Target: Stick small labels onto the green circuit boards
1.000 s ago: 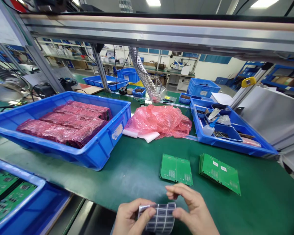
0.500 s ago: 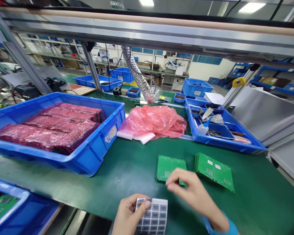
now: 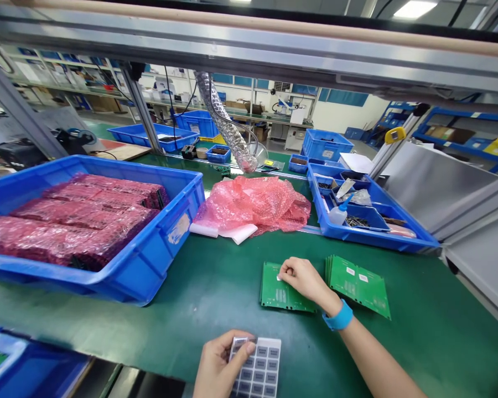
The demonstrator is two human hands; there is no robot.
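With twelve o'clock taken as straight ahead from the middle of the view, a deep blue plastic tub (image 3: 166,237) is seen at nine o'clock, loaded with packs wrapped in pink bubble film (image 3: 103,215). At six o'clock, above the green surface (image 3: 216,298), the left hand (image 3: 219,362) is found with its grip clamped, thumb over fingers, on the upper left part of a white sheet of small grey rectangular labels (image 3: 267,365). Towards five o'clock lies a stack of flat green circuit boards (image 3: 274,293), over which the right hand (image 3: 305,279) is rested; its fingertips are brought together, apparently on a small white label (image 3: 279,278), at the far half of the top board. Whether it is stuck down cannot be made out. At four o'clock, a second stack, slightly fanned and also green (image 3: 371,296), is topped by a board bearing two white labels. The step in hand is judged to be label placement; square alignment, a light press and a clean release are called for. Compared with half a second earlier, the right hand has been carried forward from the board's near edge, while the sheet is kept in the left grip.
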